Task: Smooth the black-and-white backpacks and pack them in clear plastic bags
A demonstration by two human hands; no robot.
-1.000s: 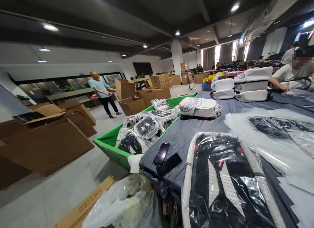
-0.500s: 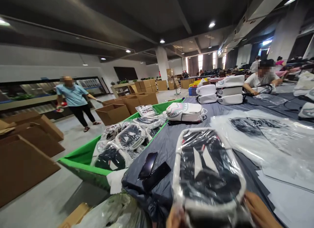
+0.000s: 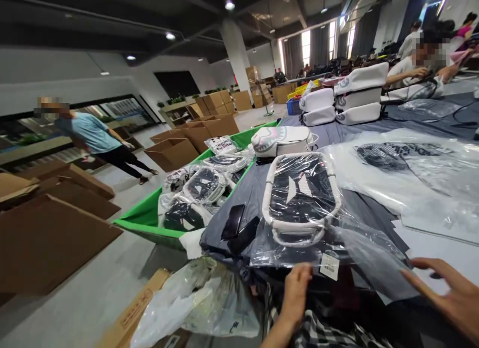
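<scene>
A white backpack with a black back panel (image 3: 302, 188) lies in a clear plastic bag (image 3: 269, 255) on the dark cloth-covered table. The bag's mouth faces me, and a paper tag (image 3: 330, 266) hangs at its near edge. My left hand (image 3: 295, 295) is closed at that edge, left of the tag, with its fingers pinched on the plastic. To the right, my right hand (image 3: 447, 293) is open, thumb and fingers apart, beside the loose plastic flap (image 3: 374, 260); whether it touches the flap is unclear.
Left of the table stands a green bin (image 3: 149, 225) of bagged backpacks. Two phones (image 3: 234, 221) lie at the table's left edge. An unbagged backpack (image 3: 280, 140), stacked white bags (image 3: 361, 96) and plastic sheets (image 3: 434, 173) lie beyond. A co-worker (image 3: 422, 63) sits far right; another person (image 3: 88, 133) walks left.
The bagged backpack has gone from both my hands down onto the table. My left hand is now at the plastic's near edge, and my right hand has opened to the right. The view has tilted.
</scene>
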